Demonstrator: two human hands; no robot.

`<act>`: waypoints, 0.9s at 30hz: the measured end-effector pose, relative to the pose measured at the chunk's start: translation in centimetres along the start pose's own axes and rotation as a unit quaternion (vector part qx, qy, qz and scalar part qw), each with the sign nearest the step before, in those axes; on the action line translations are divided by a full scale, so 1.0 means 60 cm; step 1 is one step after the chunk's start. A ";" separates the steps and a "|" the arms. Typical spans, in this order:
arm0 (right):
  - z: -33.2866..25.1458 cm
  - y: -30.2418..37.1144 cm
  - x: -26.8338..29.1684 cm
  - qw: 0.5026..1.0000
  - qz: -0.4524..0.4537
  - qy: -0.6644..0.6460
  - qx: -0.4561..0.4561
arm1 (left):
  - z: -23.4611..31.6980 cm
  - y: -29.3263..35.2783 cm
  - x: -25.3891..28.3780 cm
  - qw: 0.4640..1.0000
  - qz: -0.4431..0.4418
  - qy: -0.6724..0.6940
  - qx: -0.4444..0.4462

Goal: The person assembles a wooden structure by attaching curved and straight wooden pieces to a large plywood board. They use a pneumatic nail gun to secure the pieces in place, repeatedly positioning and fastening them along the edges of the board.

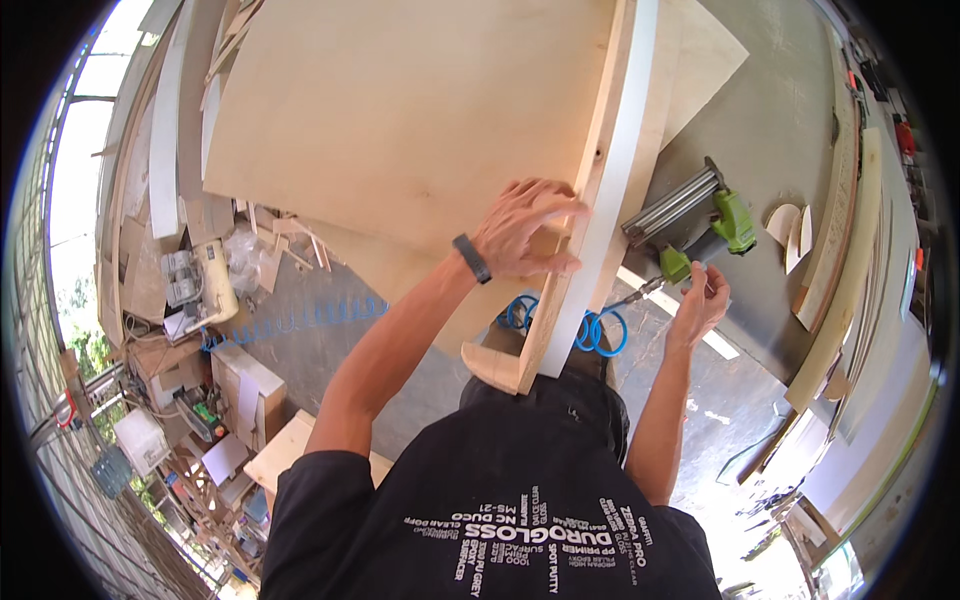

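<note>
My left hand (525, 228), a dark band on its wrist, is open with fingers and thumb apart. Its fingertips reach the long wooden strip (590, 190), which runs away from my body beside a white edge (622, 150). A short rounded wooden piece (492, 366) meets the strip's near end. My right hand (700, 308) is closed, thumb and fingertips pinched together on something I cannot make out. Just beyond it lies a green nail gun (735, 222) with a metal magazine. A metal fitting joins the gun to a coiled blue air hose (603, 332).
A large pale plywood sheet (400, 110) extends ahead and left. The blue hose also stretches across the grey floor (340, 350). Wood offcuts and a cream cylinder (214, 283) crowd the left. Rounded offcuts (785, 225) and long boards (850, 270) lie at right.
</note>
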State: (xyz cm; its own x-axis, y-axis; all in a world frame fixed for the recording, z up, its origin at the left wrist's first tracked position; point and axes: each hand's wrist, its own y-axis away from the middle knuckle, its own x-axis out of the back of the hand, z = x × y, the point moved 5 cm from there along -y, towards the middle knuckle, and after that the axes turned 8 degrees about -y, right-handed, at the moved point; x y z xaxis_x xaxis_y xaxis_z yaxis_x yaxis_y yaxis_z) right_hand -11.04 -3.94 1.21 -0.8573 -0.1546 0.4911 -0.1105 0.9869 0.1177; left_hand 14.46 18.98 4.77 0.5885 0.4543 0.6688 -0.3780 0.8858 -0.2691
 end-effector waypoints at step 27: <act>-0.039 0.060 0.050 0.861 -0.286 -0.301 -0.293 | -0.009 -0.006 -0.007 0.999 -0.020 0.025 0.039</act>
State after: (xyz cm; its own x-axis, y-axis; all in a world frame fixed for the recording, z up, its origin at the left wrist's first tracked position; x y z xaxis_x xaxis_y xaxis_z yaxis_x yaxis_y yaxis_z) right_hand -12.85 -0.95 5.14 -0.8722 -0.3808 -0.3069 -0.4790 0.5378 0.6938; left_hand 14.74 18.53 4.21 0.6381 0.4240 0.6427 -0.4062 0.8945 -0.1868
